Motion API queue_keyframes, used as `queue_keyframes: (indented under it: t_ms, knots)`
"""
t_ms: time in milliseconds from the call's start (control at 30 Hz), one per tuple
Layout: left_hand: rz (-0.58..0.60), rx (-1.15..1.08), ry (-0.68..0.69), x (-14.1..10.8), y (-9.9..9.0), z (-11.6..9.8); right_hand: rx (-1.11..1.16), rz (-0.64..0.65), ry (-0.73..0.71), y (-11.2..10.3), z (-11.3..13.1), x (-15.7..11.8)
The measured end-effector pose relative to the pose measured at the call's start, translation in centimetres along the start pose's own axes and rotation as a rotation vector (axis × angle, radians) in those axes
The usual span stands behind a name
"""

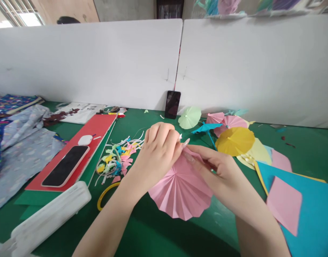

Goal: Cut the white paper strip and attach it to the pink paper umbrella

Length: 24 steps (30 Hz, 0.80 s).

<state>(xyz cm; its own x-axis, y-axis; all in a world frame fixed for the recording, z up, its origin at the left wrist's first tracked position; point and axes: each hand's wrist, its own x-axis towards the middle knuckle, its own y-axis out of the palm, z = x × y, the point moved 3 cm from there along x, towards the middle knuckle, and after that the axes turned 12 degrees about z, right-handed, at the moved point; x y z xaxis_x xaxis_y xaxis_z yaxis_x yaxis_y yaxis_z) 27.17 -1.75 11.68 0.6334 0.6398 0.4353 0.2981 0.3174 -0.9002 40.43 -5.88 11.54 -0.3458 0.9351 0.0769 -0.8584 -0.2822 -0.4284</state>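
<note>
A pleated pink paper umbrella top (181,194) hangs over the green table, between and below my hands. My right hand (214,164) pinches its upper edge between thumb and fingers. Just left of that, my left hand (162,146) is curled closed, knuckles up, over the far side of the pink paper. Its fingertips meet the right hand's near the paper's edge; a small whitish tip shows there, and what the left fingers hold is hidden. Beyond the right hand lie finished-looking small paper umbrellas: a yellow one (235,141), a blue one (206,127) and a pale green one (190,117).
Coloured paper scraps (121,157) and a yellow ring (105,196) lie left of my hands. A phone (66,166) rests on a red board (99,130). Blue paper sheets (313,207) lie at right. Another phone (172,104) leans on the white partition (99,60).
</note>
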Motion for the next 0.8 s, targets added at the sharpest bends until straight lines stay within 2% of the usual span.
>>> queue_keyframes:
  t_ms: [267, 433, 600, 700, 800]
  knots:
    - [-0.071, -0.326, -0.095, -0.5, -1.4, 0.8, 0.062, -0.017, -0.009, -0.2, 0.5, -0.3]
    - [0.041, -0.456, -0.072, -0.8, -2.2, 0.9, 0.143, -0.071, 0.019, 0.1, 0.4, -0.5]
    - [0.152, -0.508, -0.004, -0.9, -2.1, 0.7, 0.138, -0.024, 0.019, 0.6, 0.5, -0.5]
    - [0.154, -0.529, 0.03, -0.8, -2.0, 0.8, 0.122, -0.003, 0.03, 0.6, 0.6, -0.5]
    - [0.095, -0.561, 0.023, -0.8, -2.1, 1.2, 0.045, 0.012, 0.046, 0.3, 0.6, -0.4]
